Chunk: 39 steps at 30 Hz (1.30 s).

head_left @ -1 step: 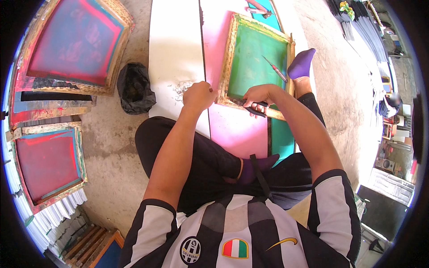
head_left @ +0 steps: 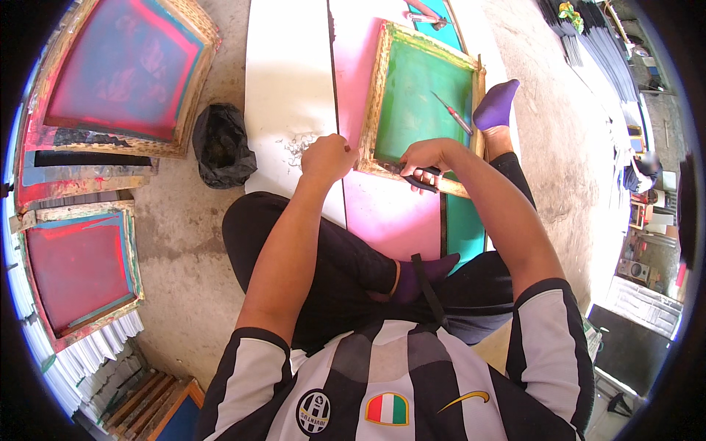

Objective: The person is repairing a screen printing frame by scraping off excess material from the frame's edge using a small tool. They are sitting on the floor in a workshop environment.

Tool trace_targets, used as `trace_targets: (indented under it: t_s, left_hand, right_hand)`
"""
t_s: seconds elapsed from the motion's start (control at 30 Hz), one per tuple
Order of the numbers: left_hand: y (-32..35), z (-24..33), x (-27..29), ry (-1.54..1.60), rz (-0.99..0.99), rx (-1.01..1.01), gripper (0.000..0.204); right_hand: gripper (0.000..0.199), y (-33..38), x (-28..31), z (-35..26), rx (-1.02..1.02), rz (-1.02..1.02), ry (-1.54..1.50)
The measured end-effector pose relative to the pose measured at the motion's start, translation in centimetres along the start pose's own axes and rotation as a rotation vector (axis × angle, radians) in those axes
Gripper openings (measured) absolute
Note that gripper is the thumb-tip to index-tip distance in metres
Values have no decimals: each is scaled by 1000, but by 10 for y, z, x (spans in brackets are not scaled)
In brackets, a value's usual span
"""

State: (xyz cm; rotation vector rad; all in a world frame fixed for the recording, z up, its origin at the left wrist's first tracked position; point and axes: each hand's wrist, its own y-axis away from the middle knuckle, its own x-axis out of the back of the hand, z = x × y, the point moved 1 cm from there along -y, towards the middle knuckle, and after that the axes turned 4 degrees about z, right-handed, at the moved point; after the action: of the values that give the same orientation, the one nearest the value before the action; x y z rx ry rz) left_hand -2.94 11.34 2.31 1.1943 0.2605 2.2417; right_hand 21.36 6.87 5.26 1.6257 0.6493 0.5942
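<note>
A wooden screen frame (head_left: pixel 373 88) with green mesh (head_left: pixel 419 95) lies before me on the pink and white boards. My right hand (head_left: pixel 426 162) is closed round black-handled pliers (head_left: pixel 422 182), whose jaws are at the frame's near edge. Beside the near left corner, my left hand (head_left: pixel 327 157) is closed, fingertips pinched together; whatever they may hold is hidden. A screwdriver (head_left: pixel 459 120) with a reddish handle rests on the mesh. Small dark bits of wire or staples (head_left: pixel 298 147) are scattered on the white board left of my left hand.
A black plastic bag (head_left: pixel 223 147) sits on the concrete floor at left, near two red-stained screen frames (head_left: pixel 187 95) (head_left: pixel 132 257). A metal tool (head_left: pixel 435 22) lies beyond the green frame. My purple-socked foot (head_left: pixel 497 105) is at its right side. A person (head_left: pixel 642 175) is far right.
</note>
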Motion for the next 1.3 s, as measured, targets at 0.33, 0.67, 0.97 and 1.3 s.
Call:
trace_targets:
  t_s: [0.33, 0.67, 0.97, 1.3]
  left_hand:
    - [2, 5, 3, -40, -11, -21, 39]
    - [-5, 7, -4, -33, -11, -57, 42]
    - [-5, 5, -9, -25, 32, -95, 47]
    - [-2, 0, -17, -5, 63, -96, 47]
  right_hand:
    - [36, -5, -10, -6, -32, 72, 20]
    - [26, -47, -96, 22, 128, 457, -450]
    - [38, -56, -132, 16, 146, 909, -172]
    - [36, -68, -158, 12, 161, 1064, -269]
